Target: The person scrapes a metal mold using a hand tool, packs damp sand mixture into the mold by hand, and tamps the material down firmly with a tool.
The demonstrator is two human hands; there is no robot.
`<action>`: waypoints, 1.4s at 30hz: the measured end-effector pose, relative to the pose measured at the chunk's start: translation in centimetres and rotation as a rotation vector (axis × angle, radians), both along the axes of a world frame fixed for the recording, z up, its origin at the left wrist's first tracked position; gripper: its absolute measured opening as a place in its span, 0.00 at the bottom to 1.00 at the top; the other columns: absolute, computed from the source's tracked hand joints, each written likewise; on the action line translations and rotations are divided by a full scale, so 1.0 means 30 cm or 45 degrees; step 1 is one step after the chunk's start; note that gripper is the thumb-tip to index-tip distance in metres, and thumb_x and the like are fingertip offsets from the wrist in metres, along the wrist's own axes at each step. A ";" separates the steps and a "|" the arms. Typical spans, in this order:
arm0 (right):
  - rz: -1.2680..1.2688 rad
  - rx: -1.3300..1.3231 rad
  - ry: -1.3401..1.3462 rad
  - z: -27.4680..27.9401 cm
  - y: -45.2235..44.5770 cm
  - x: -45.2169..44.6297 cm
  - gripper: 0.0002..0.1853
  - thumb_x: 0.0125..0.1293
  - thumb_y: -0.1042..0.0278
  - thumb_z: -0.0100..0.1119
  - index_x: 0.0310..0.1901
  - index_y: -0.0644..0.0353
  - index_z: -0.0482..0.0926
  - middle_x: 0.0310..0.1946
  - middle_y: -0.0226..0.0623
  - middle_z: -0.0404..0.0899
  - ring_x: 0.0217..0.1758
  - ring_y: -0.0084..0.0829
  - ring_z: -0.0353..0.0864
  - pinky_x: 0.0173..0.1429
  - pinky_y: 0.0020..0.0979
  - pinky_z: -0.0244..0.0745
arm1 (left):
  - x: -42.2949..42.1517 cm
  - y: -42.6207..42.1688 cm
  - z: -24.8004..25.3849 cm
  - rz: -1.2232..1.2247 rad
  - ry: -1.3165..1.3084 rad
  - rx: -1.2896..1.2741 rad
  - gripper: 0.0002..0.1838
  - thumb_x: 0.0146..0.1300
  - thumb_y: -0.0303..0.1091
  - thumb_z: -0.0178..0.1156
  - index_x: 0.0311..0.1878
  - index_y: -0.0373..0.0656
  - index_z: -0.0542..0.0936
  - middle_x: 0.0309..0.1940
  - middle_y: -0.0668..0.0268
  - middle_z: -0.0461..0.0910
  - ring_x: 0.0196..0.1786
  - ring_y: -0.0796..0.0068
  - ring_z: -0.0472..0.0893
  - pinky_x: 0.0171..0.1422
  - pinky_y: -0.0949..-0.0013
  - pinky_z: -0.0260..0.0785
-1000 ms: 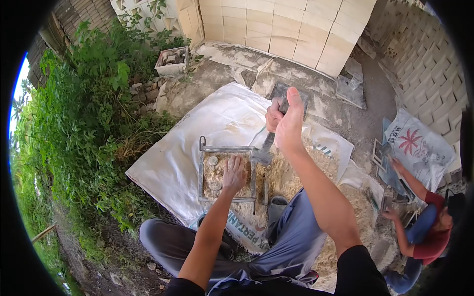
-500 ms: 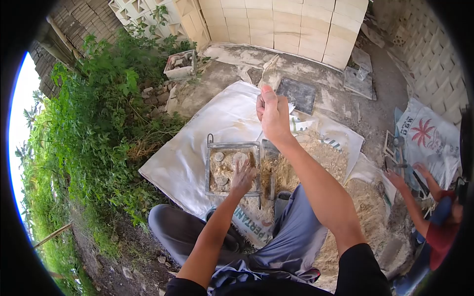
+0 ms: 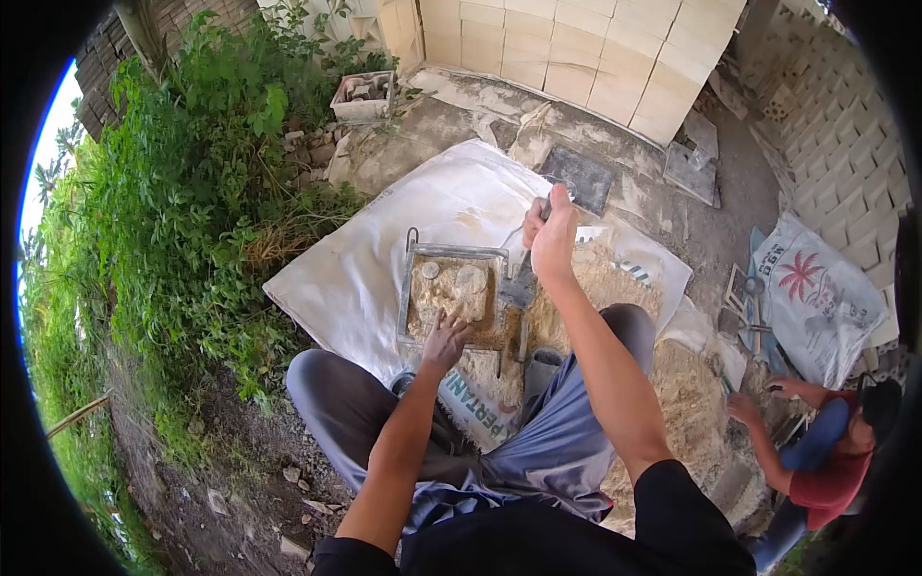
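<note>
A metal frame [image 3: 404,288] filled with packed tan sand [image 3: 444,300] lies between my knees on a white sack sheet. Two round shapes, a small disc [image 3: 430,270] and a larger sand-dusted one [image 3: 471,279], show in the sand. My left hand [image 3: 447,344], coated with dust, rests at the frame's near side with its fingers apart on the sand. Above the frame's right side, my right hand [image 3: 552,240] is wrapped round the handle of a small trowel. The trowel's blade [image 3: 519,292] points down beside the frame's right bar.
Loose sand [image 3: 663,384] is heaped to my right on the white sheet [image 3: 355,240]. A grey cup [image 3: 544,363] stands by my right knee. Another person [image 3: 816,451] crouches at the right near a printed sack [image 3: 816,298]. Plants [image 3: 211,173] grow at the left.
My left hand has drawn back from the middle of the sand to the near edge. My right hand has lowered and shifted right, and the trowel now shows more plainly.
</note>
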State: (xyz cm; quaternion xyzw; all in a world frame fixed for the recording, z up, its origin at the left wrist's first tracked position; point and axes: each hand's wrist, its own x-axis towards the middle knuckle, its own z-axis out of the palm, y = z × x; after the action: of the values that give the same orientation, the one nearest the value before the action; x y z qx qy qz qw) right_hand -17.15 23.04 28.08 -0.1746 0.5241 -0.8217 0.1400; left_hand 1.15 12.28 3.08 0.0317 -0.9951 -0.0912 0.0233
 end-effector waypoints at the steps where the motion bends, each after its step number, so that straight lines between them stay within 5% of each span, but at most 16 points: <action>1: 0.002 0.000 -0.005 0.005 -0.012 0.011 0.32 0.69 0.39 0.39 0.13 0.53 0.52 0.09 0.25 0.49 0.10 0.21 0.45 0.17 0.27 0.39 | -0.004 -0.001 0.011 0.002 -0.005 0.000 0.17 0.58 0.33 0.54 0.51 0.49 0.76 0.54 0.67 0.75 0.66 0.59 0.65 0.75 0.46 0.44; 4: -0.072 0.061 -0.009 0.033 -0.040 0.037 0.30 0.70 0.42 0.37 0.14 0.52 0.52 0.09 0.25 0.50 0.10 0.21 0.45 0.17 0.27 0.40 | -0.056 -0.001 0.050 0.499 0.284 0.086 0.31 0.54 0.42 0.63 0.62 0.45 0.68 0.60 0.56 0.70 0.68 0.56 0.63 0.74 0.50 0.46; 7: 0.029 0.060 0.056 0.048 -0.052 0.051 0.29 0.70 0.44 0.37 0.14 0.52 0.53 0.09 0.25 0.50 0.10 0.21 0.46 0.16 0.27 0.41 | -0.083 -0.067 -0.034 0.519 0.119 0.332 0.36 0.54 0.47 0.64 0.64 0.43 0.66 0.62 0.57 0.68 0.70 0.56 0.59 0.74 0.51 0.46; 11: 0.083 0.001 0.027 0.031 -0.055 0.031 0.30 0.71 0.46 0.36 0.13 0.54 0.55 0.09 0.24 0.51 0.11 0.20 0.50 0.17 0.27 0.45 | -0.079 -0.045 0.014 0.433 -0.054 0.159 0.44 0.50 0.54 0.67 0.65 0.38 0.64 0.65 0.58 0.66 0.72 0.57 0.57 0.74 0.53 0.47; 19: -0.062 0.115 0.186 0.016 -0.042 -0.005 0.29 0.69 0.44 0.39 0.14 0.55 0.57 0.09 0.25 0.53 0.12 0.19 0.52 0.18 0.26 0.47 | -0.149 0.002 0.048 0.547 -0.209 0.033 0.37 0.50 0.45 0.65 0.61 0.36 0.67 0.61 0.57 0.70 0.68 0.59 0.62 0.71 0.57 0.52; 25: -0.128 0.111 0.189 0.027 0.014 -0.043 0.32 0.69 0.42 0.40 0.11 0.55 0.58 0.09 0.24 0.54 0.13 0.20 0.53 0.19 0.26 0.48 | -0.184 -0.094 -0.068 0.620 0.063 0.081 0.21 0.46 0.32 0.60 0.48 0.42 0.76 0.50 0.59 0.77 0.58 0.56 0.71 0.62 0.56 0.61; 27: -0.159 0.098 0.183 0.032 0.020 -0.054 0.33 0.69 0.41 0.40 0.11 0.56 0.59 0.09 0.24 0.54 0.13 0.20 0.53 0.19 0.27 0.48 | -0.198 -0.097 -0.029 0.749 0.189 0.346 0.18 0.45 0.29 0.58 0.44 0.43 0.78 0.49 0.61 0.78 0.56 0.56 0.73 0.59 0.56 0.62; 29: -0.184 0.092 0.156 0.031 0.031 -0.063 0.34 0.69 0.40 0.40 0.11 0.56 0.59 0.08 0.24 0.54 0.13 0.19 0.53 0.20 0.27 0.48 | -0.203 -0.023 -0.010 0.784 0.286 0.246 0.15 0.51 0.30 0.57 0.44 0.42 0.78 0.48 0.60 0.78 0.55 0.56 0.73 0.61 0.55 0.61; 31: -0.225 0.139 0.222 0.056 0.028 -0.067 0.34 0.69 0.39 0.40 0.11 0.56 0.59 0.08 0.24 0.54 0.13 0.19 0.53 0.20 0.27 0.48 | -0.234 0.013 0.011 0.186 0.397 0.031 0.13 0.56 0.35 0.57 0.43 0.42 0.79 0.49 0.58 0.76 0.56 0.56 0.72 0.64 0.52 0.59; 34: -0.209 0.176 0.238 0.041 0.020 -0.083 0.34 0.69 0.39 0.40 0.11 0.56 0.58 0.08 0.24 0.54 0.13 0.19 0.53 0.19 0.27 0.47 | -0.240 0.033 0.003 0.114 0.388 -0.033 0.13 0.59 0.39 0.57 0.42 0.43 0.80 0.52 0.56 0.74 0.58 0.55 0.71 0.67 0.48 0.56; 41: -0.115 0.142 0.260 0.018 0.025 -0.093 0.34 0.69 0.39 0.40 0.11 0.55 0.57 0.09 0.24 0.53 0.13 0.19 0.53 0.20 0.26 0.47 | -0.103 -0.110 0.004 0.412 0.293 -0.146 0.15 0.56 0.44 0.62 0.40 0.44 0.82 0.54 0.56 0.73 0.60 0.56 0.69 0.69 0.48 0.53; 42: -0.119 0.142 0.257 0.021 0.020 -0.090 0.34 0.69 0.39 0.40 0.11 0.55 0.57 0.09 0.24 0.53 0.13 0.19 0.53 0.20 0.26 0.47 | -0.095 -0.116 0.015 0.438 0.339 -0.116 0.18 0.54 0.43 0.63 0.46 0.44 0.80 0.53 0.55 0.73 0.60 0.55 0.68 0.69 0.50 0.53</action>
State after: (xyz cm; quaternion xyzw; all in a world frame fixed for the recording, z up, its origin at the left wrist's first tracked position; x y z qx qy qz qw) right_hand -19.85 23.65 28.72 -0.2239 0.5880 -0.7751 0.0576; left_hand -1.69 8.79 3.53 0.1874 -0.9663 -0.0444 0.1710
